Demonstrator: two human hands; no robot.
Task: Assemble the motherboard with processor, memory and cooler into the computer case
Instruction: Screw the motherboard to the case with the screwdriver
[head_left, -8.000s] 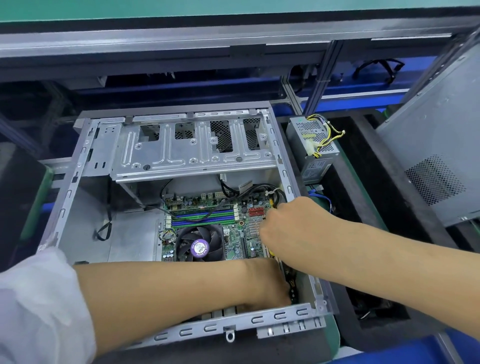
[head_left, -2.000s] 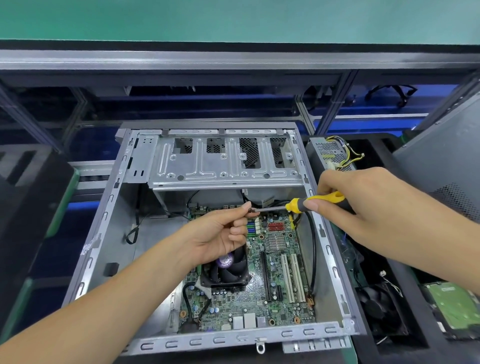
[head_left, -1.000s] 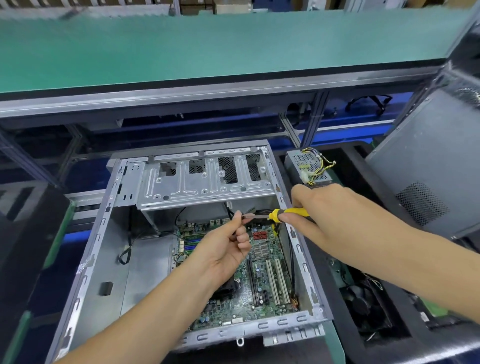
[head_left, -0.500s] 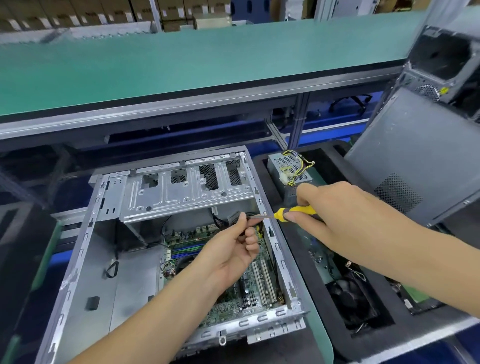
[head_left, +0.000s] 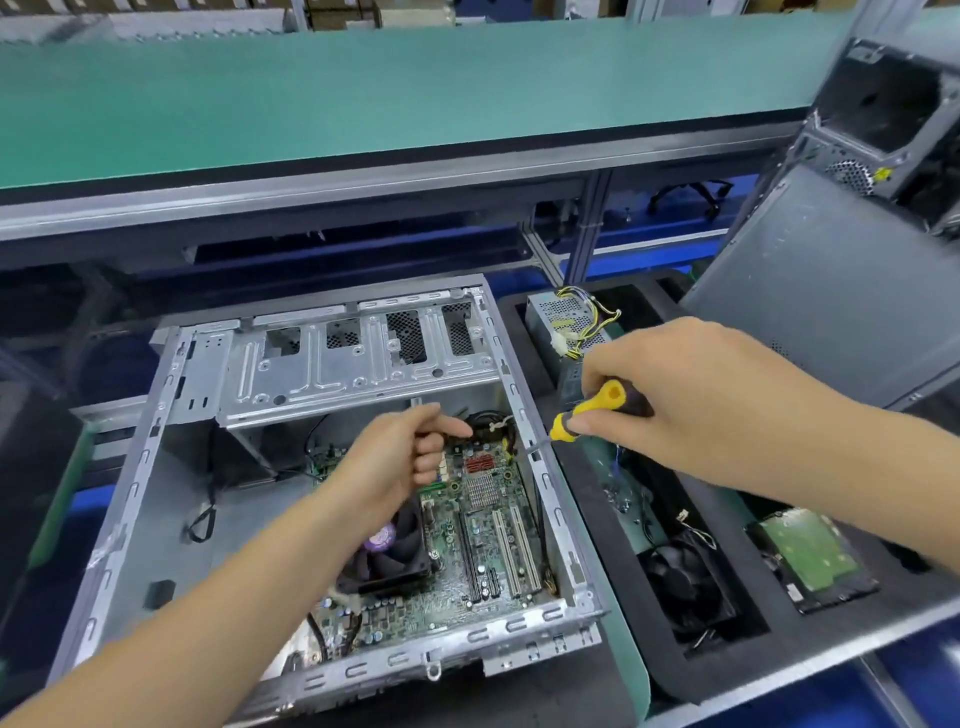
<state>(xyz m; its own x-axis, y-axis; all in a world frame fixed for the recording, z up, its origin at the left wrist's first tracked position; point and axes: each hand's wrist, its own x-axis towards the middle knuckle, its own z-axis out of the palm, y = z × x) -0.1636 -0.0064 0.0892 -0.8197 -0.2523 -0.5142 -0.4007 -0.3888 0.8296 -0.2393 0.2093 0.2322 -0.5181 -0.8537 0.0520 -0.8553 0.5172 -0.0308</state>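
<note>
Above the motherboard (head_left: 483, 525), right hand (head_left: 691, 400) gripping screwdriver (head_left: 597, 408), left hand (head_left: 400, 457) alongside.

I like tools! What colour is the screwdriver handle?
Yellow and black screwdriver handle, seen in the head view.

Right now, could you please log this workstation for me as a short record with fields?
case: open computer case lying flat
board: motherboard inside the case, cooler fan mounted on it
right hand: right hand grips a yellow-and-black screwdriver, tip angled toward the case's right wall
left hand: left hand curled above the board; contents unclear
beside case: power supply, loose fan, hard drive in a foam tray
</note>
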